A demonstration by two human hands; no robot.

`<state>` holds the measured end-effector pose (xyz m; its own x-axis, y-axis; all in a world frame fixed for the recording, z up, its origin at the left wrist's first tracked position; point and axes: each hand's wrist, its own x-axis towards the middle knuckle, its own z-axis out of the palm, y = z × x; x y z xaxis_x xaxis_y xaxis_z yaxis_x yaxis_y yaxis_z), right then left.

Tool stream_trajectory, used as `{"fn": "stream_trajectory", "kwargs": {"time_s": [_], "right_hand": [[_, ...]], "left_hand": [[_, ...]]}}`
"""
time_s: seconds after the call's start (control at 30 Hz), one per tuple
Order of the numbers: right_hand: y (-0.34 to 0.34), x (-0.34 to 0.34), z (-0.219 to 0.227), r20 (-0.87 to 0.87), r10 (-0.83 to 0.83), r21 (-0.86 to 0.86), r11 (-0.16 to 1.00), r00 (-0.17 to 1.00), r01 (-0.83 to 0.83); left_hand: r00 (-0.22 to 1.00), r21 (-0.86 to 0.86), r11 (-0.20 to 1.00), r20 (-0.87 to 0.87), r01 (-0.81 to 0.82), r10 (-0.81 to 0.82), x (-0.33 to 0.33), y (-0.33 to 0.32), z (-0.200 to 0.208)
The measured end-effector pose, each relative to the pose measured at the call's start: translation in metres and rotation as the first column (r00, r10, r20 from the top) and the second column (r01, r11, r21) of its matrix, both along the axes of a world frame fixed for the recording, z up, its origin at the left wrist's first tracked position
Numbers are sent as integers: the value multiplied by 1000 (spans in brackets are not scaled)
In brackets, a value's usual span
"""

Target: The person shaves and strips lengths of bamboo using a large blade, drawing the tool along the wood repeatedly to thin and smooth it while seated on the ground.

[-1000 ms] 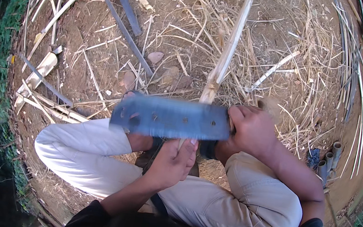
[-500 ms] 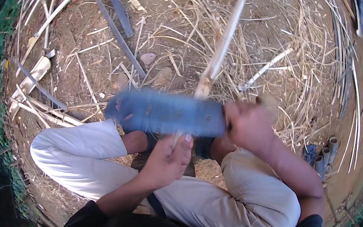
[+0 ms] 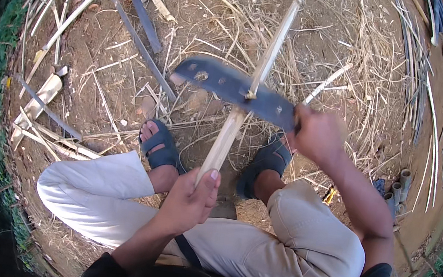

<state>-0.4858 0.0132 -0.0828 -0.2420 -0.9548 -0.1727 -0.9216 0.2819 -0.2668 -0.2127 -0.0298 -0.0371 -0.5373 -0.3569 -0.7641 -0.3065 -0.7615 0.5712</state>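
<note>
My left hand (image 3: pixel 188 202) is closed around the near end of a long pale bamboo strip (image 3: pixel 224 138), which slants away from me to the far edge. In my right hand (image 3: pixel 319 135) is the handle of a broad dark machete (image 3: pixel 223 85) with several notches or holes along its blade. The blade lies across the bamboo, pointing left, and meets it at a rough spot beyond my left hand. Most of the handle is hidden by my right fingers.
My sandalled feet (image 3: pixel 161 145) are on the dirt, either side of the bamboo. Fibres and shavings (image 3: pixel 351 89) cover the ground. Long dark blades or strips (image 3: pixel 138 3) and split bamboo (image 3: pixel 69 21) lie at left. Bundled strips (image 3: pixel 413 64) and short tubes (image 3: pixel 405 179) are at right.
The machete has moved away from me along the bamboo, from just above my left hand to farther out. My right hand went with it; my left hand still grips the near end.
</note>
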Motion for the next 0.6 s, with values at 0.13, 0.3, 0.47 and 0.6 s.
{"fn": "stream_trajectory", "kwargs": {"time_s": [0.13, 0.3, 0.47, 0.6], "right_hand": [[11, 12, -2, -1, 424, -181, 890, 905, -417], [-13, -37, -10, -126, -83, 106, 990, 989, 96], [3, -4, -3, 29, 249, 51, 967, 968, -250], [-19, -72, -22, -113, -3, 167, 986, 994, 22]], "left_hand": [[996, -121, 990, -26, 79, -83, 8, 21, -3], [990, -93, 987, 56, 132, -127, 11, 8, -3], [990, -147, 980, -16, 137, -141, 22, 23, -9], [976, -353, 911, 25, 213, -218, 45, 32, -13]]}}
